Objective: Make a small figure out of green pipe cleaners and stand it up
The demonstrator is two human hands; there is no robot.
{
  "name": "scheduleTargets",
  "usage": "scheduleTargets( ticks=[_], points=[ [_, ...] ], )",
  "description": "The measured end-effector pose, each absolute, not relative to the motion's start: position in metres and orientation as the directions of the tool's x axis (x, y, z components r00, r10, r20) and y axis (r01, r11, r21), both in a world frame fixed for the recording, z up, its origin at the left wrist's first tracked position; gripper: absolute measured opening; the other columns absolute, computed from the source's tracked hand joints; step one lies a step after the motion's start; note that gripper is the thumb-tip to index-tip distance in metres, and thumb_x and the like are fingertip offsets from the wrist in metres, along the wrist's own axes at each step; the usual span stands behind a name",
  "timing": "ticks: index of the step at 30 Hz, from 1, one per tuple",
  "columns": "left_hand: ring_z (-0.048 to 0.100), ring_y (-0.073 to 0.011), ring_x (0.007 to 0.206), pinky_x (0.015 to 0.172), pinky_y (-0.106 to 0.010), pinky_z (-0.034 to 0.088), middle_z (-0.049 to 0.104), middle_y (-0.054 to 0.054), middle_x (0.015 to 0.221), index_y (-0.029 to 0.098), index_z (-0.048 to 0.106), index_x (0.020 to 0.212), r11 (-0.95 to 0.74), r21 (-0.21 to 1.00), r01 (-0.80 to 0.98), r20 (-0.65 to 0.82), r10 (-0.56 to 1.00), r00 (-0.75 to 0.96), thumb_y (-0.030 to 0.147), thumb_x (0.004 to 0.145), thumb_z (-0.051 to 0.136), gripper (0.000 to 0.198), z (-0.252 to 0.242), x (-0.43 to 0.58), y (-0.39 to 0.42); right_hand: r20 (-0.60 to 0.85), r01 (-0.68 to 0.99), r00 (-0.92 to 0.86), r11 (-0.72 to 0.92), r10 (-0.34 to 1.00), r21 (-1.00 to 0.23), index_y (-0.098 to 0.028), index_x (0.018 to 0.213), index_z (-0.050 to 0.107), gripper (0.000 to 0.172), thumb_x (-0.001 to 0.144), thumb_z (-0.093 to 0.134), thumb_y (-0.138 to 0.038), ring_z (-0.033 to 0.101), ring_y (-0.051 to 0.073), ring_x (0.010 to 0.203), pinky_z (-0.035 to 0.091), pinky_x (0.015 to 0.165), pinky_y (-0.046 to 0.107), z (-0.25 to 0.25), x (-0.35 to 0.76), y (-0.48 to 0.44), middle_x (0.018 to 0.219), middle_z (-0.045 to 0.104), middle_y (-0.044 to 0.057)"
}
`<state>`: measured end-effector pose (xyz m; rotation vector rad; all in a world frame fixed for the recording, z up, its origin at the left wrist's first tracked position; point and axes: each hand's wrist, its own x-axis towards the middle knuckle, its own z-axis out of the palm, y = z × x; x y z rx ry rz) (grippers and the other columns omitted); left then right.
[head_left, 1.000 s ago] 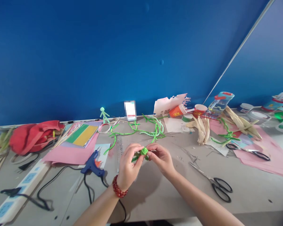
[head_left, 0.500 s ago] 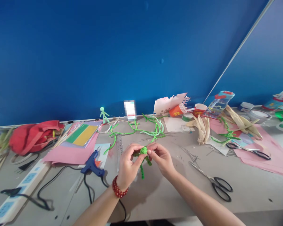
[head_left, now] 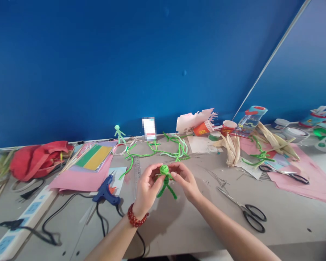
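Observation:
Between my two hands, above the table, is a small green pipe-cleaner figure (head_left: 166, 181) with a coiled round head and two legs hanging down. My left hand (head_left: 149, 185) pinches its left side just below the head, fingers closed. On the opposite side my right hand (head_left: 185, 181) grips it between thumb and fingers. The figure's arms are mostly hidden by my fingertips. Beyond my hands lie loose green pipe cleaners (head_left: 143, 155). A paler green figure (head_left: 119, 134) of the same kind stands by the wall.
A blue glue gun (head_left: 106, 192) and its cord lie left, near a white power strip (head_left: 24, 221). Black-handled scissors (head_left: 251, 215) rest at right. A clear ruler (head_left: 137, 174) lies behind my left hand. Paper cups (head_left: 203, 127), dried husks (head_left: 230, 148) and pink paper (head_left: 296, 181) are farther right.
The figure has turned in my hands, so its head now faces up toward me and both legs show spread apart below. My hands stay in nearly the same place.

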<state>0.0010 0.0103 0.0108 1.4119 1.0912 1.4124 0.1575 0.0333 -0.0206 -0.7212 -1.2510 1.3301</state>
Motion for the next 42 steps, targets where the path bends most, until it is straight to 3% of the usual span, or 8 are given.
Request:
scheduleTargets(
  ticks=[3, 9, 15, 19, 24, 30, 37, 42],
  points=[
    [0.069, -0.0224, 0.101, 0.084, -0.034, 0.058, 0.071, -0.012, 0.110, 0.017, 0.060, 0.114, -0.243, 0.969, 0.042, 0.244, 0.969, -0.027, 0.029, 0.084, 0.067, 0.033, 0.016, -0.001, 0.011, 0.237, -0.276, -0.259, 0.163, 0.936, -0.947, -0.021, 0.106, 0.061, 0.035, 0.079, 0.075, -0.039, 0.065, 0.020, 0.094, 0.054, 0.080, 0.032, -0.025, 0.154, 0.035, 0.103, 0.068, 0.007],
    [0.067, -0.0225, 0.105, 0.086, -0.035, 0.057, 0.070, -0.010, 0.114, 0.020, 0.059, 0.119, -0.238, 0.950, 0.201, 0.233, 0.971, 0.051, 0.022, 0.082, 0.066, 0.037, 0.018, -0.004, 0.015, 0.237, -0.321, -0.226, 0.158, 0.945, -0.934, -0.022, 0.099, 0.060, 0.030, 0.079, 0.074, -0.039, 0.065, 0.016, 0.078, 0.056, 0.063, 0.026, -0.034, 0.150, 0.037, 0.094, 0.067, 0.004],
    [0.068, -0.0229, 0.104, 0.090, -0.037, 0.055, 0.071, -0.009, 0.112, 0.020, 0.060, 0.117, -0.246, 0.920, 0.304, 0.251, 0.968, 0.024, 0.023, 0.083, 0.065, 0.034, 0.028, -0.014, 0.013, 0.300, -0.274, -0.169, 0.247, 0.939, -0.929, -0.023, 0.110, 0.061, 0.032, 0.083, 0.071, -0.037, 0.064, 0.018, 0.084, 0.056, 0.067, 0.028, -0.036, 0.152, 0.037, 0.095, 0.065, 0.005],
    [0.067, -0.0237, 0.104, 0.089, -0.037, 0.054, 0.070, -0.009, 0.113, 0.022, 0.059, 0.121, -0.258, 0.879, 0.401, 0.312, 0.947, -0.075, 0.030, 0.083, 0.065, 0.039, 0.051, -0.050, 0.029, 0.238, -0.219, -0.166, 0.200, 0.957, -0.955, -0.021, 0.113, 0.060, 0.035, 0.085, 0.067, -0.040, 0.061, 0.018, 0.084, 0.056, 0.067, 0.029, -0.039, 0.152, 0.038, 0.096, 0.064, 0.007],
    [0.066, -0.0242, 0.097, 0.088, -0.039, 0.051, 0.070, -0.009, 0.104, 0.019, 0.058, 0.121, -0.314, 0.743, 0.592, 0.475, 0.870, -0.134, 0.029, 0.079, 0.065, 0.044, 0.068, -0.117, 0.111, 0.154, -0.092, -0.224, 0.136, 0.962, -0.986, -0.021, 0.105, 0.062, 0.029, 0.086, 0.063, -0.042, 0.059, 0.017, 0.076, 0.053, 0.064, 0.027, -0.045, 0.148, 0.040, 0.094, 0.064, 0.007],
    [0.064, -0.0216, 0.081, 0.083, -0.038, 0.049, 0.068, -0.003, 0.086, 0.022, 0.063, 0.112, -0.260, 0.753, 0.604, 0.429, 0.890, -0.152, 0.017, 0.068, 0.066, 0.045, 0.058, -0.149, 0.196, 0.125, 0.103, -0.272, 0.158, 0.954, -0.982, -0.021, 0.097, 0.064, 0.021, 0.087, 0.058, -0.039, 0.059, 0.016, 0.069, 0.047, 0.055, 0.025, -0.057, 0.147, 0.044, 0.085, 0.063, 0.005],
    [0.064, -0.0229, 0.084, 0.084, -0.039, 0.047, 0.066, -0.004, 0.088, 0.020, 0.059, 0.098, -0.251, 0.831, 0.496, 0.383, 0.905, -0.185, 0.019, 0.062, 0.069, 0.037, 0.048, -0.149, 0.212, 0.199, 0.182, -0.312, 0.264, 0.929, -0.947, -0.021, 0.093, 0.064, 0.016, 0.089, 0.054, -0.033, 0.060, 0.017, 0.076, 0.049, 0.064, 0.027, -0.056, 0.149, 0.042, 0.087, 0.064, 0.005],
    [0.064, -0.0224, 0.092, 0.083, -0.037, 0.048, 0.064, -0.005, 0.096, 0.020, 0.057, 0.103, -0.279, 0.902, 0.329, 0.300, 0.954, -0.013, 0.022, 0.065, 0.069, 0.041, 0.054, -0.137, 0.185, 0.236, 0.166, -0.288, 0.291, 0.928, -0.942, -0.022, 0.097, 0.064, 0.017, 0.091, 0.054, -0.034, 0.060, 0.018, 0.079, 0.050, 0.067, 0.027, -0.053, 0.149, 0.042, 0.090, 0.064, 0.005]
  ],
)
